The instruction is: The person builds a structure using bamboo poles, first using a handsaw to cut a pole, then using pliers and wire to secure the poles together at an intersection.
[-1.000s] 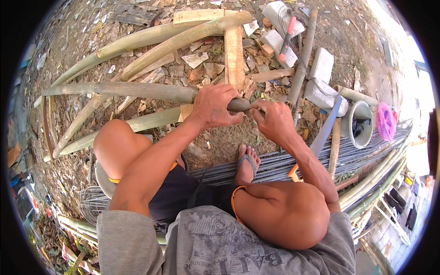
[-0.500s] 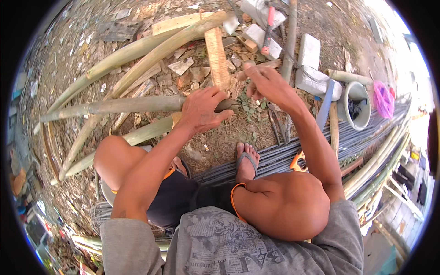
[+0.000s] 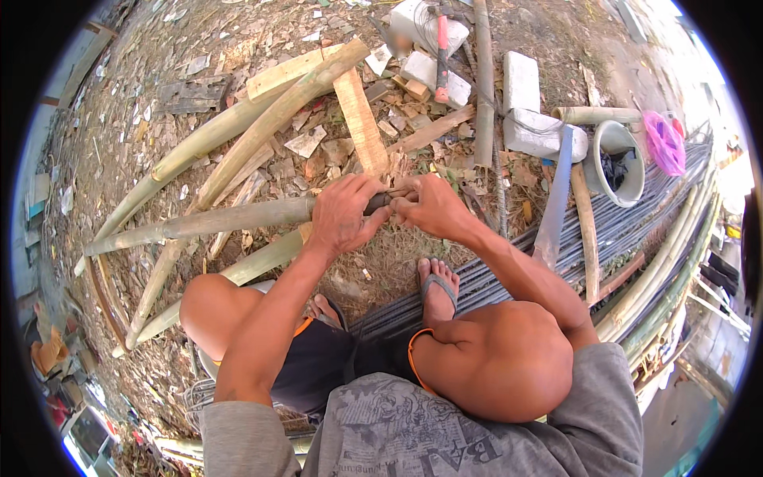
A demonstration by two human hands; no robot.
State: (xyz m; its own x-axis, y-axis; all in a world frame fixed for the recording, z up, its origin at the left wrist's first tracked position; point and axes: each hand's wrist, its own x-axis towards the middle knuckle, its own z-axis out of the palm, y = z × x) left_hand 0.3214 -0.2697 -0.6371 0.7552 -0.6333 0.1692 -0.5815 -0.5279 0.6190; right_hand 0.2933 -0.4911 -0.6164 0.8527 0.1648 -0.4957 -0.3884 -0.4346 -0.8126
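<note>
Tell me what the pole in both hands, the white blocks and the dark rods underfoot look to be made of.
Pole: bamboo, by its pale green skin and ringed nodes. Left hand and right hand grip its end. White blocks: probably lightweight concrete, chalky and matt. Dark rods: likely steel rebar, thin, grey and bundled.

Grey short-sleeved T-shirt [image 3: 413, 433] with faded dark print across the chest, sleeves ending above bare forearms. Black shorts with orange trim [image 3: 318, 362]. Dark flip-flop sandals [image 3: 439, 288] on both feet.
</note>
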